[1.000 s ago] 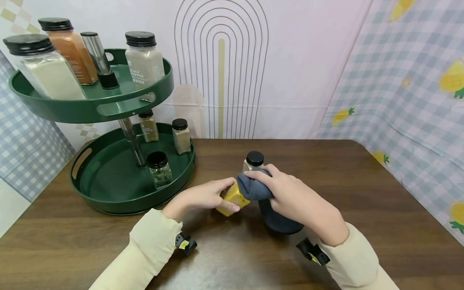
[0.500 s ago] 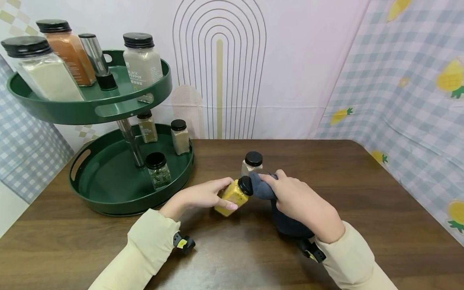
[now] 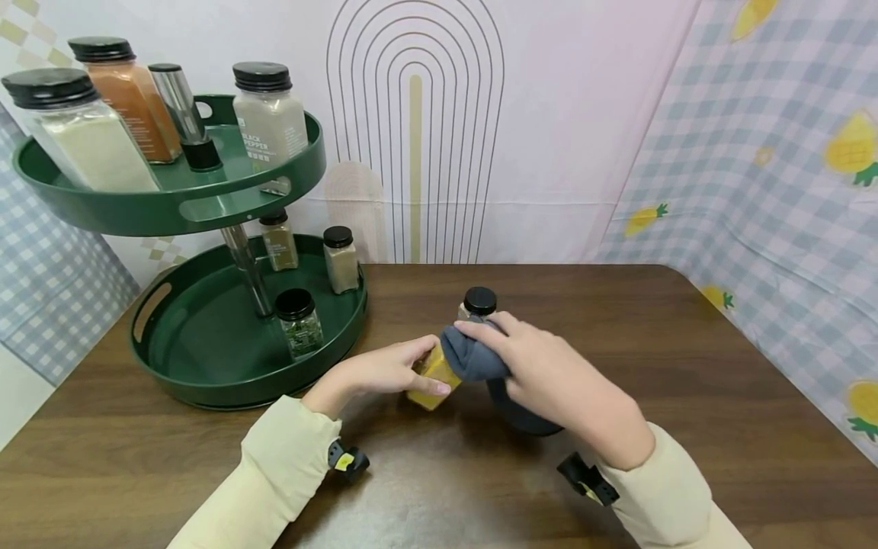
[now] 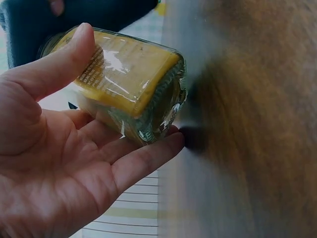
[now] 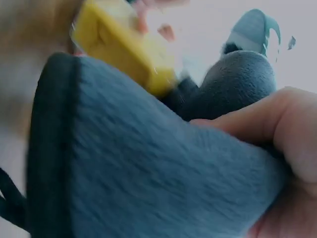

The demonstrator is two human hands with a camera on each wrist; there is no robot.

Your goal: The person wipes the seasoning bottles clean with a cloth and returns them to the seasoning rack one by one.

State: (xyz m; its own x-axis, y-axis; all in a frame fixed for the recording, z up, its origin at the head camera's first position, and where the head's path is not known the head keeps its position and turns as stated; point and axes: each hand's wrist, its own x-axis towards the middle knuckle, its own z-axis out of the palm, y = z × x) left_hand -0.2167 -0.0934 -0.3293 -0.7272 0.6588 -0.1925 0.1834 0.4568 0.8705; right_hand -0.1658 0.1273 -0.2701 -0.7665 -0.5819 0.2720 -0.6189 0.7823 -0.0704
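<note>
My left hand (image 3: 384,370) grips a square glass jar of yellow spice (image 4: 131,74), thumb on the label side and fingers beneath. The jar is tilted, its lid end toward the right. My right hand (image 3: 542,366) holds a bunched blue-grey cloth (image 3: 473,354) over that lid end, hiding the black lid in the head view. The loose part of the cloth (image 5: 148,158) hangs down below the right hand. Just behind the cloth stands another small jar with a black lid (image 3: 480,300), its body mostly covered from view.
A two-tier green tray stand (image 3: 240,381) fills the left of the wooden table (image 3: 686,366). Its lower tier bears a jar of green herbs (image 3: 302,332) and two more small jars. Large spice jars, one marked black pepper (image 3: 270,126), and a metal cylinder (image 3: 185,114) stand on top.
Half a second ago the cloth was drawn off to the right and the yellow jar's black lid showed. My right hand has since moved left, covering the lid again. The left hand stays put.
</note>
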